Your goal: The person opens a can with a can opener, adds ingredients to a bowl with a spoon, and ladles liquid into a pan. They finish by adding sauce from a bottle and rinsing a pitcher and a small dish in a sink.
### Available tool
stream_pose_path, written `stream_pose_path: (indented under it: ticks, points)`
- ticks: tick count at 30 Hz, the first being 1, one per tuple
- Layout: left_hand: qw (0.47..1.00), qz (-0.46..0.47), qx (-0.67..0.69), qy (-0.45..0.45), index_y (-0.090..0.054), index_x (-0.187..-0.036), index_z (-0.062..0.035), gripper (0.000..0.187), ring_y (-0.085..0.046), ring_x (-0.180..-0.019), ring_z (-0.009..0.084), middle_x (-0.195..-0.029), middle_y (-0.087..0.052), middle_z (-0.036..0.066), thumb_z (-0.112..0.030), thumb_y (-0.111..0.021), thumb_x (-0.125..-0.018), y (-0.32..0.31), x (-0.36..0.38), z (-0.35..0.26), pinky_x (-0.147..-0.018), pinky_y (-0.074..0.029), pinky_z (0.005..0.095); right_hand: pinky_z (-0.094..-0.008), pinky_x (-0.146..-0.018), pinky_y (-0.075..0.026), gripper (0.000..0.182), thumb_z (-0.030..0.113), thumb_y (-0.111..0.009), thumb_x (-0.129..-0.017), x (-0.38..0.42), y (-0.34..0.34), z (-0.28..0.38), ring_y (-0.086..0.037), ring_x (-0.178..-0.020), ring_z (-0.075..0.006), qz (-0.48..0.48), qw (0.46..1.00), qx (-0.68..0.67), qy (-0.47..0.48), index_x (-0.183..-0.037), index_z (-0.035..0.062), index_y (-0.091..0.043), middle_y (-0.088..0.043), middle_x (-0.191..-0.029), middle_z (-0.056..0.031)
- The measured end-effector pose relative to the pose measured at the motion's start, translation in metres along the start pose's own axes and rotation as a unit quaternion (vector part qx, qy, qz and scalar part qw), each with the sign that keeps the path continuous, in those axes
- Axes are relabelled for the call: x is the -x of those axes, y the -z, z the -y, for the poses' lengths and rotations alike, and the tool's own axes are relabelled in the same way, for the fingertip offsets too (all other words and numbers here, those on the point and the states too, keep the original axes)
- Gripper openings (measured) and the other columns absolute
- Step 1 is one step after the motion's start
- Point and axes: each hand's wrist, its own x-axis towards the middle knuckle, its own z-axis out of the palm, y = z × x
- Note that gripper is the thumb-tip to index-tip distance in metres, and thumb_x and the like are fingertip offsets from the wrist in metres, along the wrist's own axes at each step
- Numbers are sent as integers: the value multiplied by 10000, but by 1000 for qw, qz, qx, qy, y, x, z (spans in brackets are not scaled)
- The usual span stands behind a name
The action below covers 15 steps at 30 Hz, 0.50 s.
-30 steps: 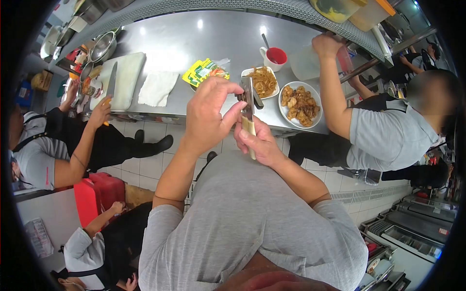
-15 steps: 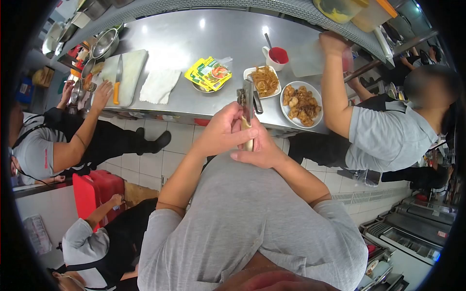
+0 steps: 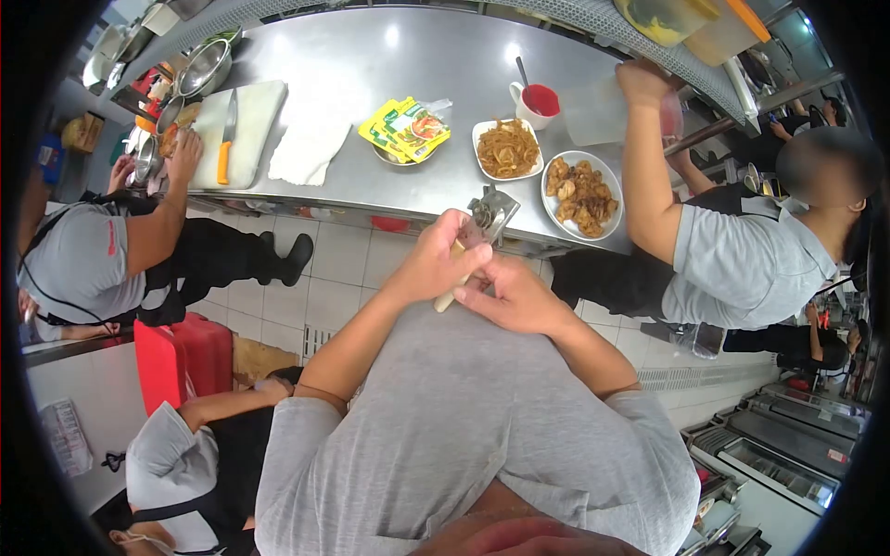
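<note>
In front of my chest is a metal tool point(image 3: 496, 211) with a pale wooden handle point(image 3: 448, 298); its exact kind I cannot make out. My left hand point(image 3: 434, 258) is closed around the upper handle, near the metal head. Curled against the handle from the other side is my right hand point(image 3: 510, 293), its thumb meeting the left fingers. Past the tool, on the steel counter point(image 3: 408, 199), stand a square white dish of brown shredded food point(image 3: 508, 148) and a round plate of browned pieces point(image 3: 582, 196).
Yellow food packets point(image 3: 405, 130) lie on a bowl, left of a mug with red inside point(image 3: 536, 104). A white cloth point(image 3: 309, 150) and a cutting board point(image 3: 255, 130) with an orange-handled knife point(image 3: 224, 157) lie farther left. Co-workers stand at both sides; a red bin point(image 3: 185, 361) is behind left.
The tool has turned in my hands: its metal head now lies lower and angled right, its handle end lower left. The left co-worker's hand has moved off the board toward the bowls.
</note>
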Motion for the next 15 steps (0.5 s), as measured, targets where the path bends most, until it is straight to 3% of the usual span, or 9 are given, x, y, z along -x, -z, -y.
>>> stream_pose_path:
  ticks: [2,3,5,8,9,12,14,15]
  points:
    - [997,21,-53,-49,-449,-1235,-38,521,-494,-1001,84,-1077,-515,31,-282,-739,-877,-2,9,-11,-871,-455,277,-374,-729,-522,379,150,-724,-871,-1,-9,-23,-690,-798,-275,-68,994,61,67,-1194,23,-572,-687,-891,-117]
    - [998,17,-4,-53,-401,-1292,-49,684,-480,-1044,100,-1126,-488,33,-321,-801,-809,-5,12,-6,-917,-438,287,-370,-712,-519,386,145,-723,-867,-2,-8,-22,-688,-783,-284,-61,994,65,61,-1199,26,-567,-685,-877,-116]
    - [999,30,41,19,-394,-1302,-51,663,-482,-1049,103,-1131,-483,29,-284,-787,-823,-1,18,-1,-923,-435,281,-363,-677,-513,399,135,-720,-860,-2,-5,-17,-684,-752,-303,-48,995,69,49,-1210,32,-558,-680,-850,-115]
    - [988,52,125,72,-389,-1308,-53,624,-476,-1055,101,-1128,-475,21,-207,-763,-833,-3,22,-1,-927,-427,272,-393,-610,-501,267,152,-730,-855,-3,-5,-2,-678,-691,-321,-61,989,77,111,-976,-5,-550,-653,-762,-146]
    - [983,60,156,80,-389,-1309,-53,612,-472,-1056,100,-1125,-473,18,-178,-755,-834,-4,23,-2,-928,-424,269,-377,-611,-508,253,146,-744,-844,0,-2,4,-688,-692,-303,-60,989,69,120,-957,-4,-574,-664,-766,-141]
    - [991,53,118,19,-405,-1248,-71,513,-500,-930,84,-1030,-486,12,-74,-696,-826,-2,23,4,-807,-456,245,-327,-623,-526,213,126,-785,-811,14,16,16,-707,-697,-241,-73,987,46,136,-917,1,-648,-694,-782,-126]
    - [978,61,180,84,-410,-1195,-88,468,-497,-808,71,-953,-482,9,-39,-668,-808,3,30,-9,-689,-447,233,-291,-646,-535,195,111,-809,-789,27,27,14,-709,-702,-188,-110,985,31,128,-912,8,-698,-710,-798,-113]
    - [969,66,210,115,-413,-1169,-96,448,-495,-747,65,-915,-480,8,-22,-654,-798,5,32,-19,-630,-442,227,-265,-649,-535,209,78,-810,-775,25,28,4,-688,-677,-138,-185,968,20,167,-961,23,-734,-709,-770,-82]
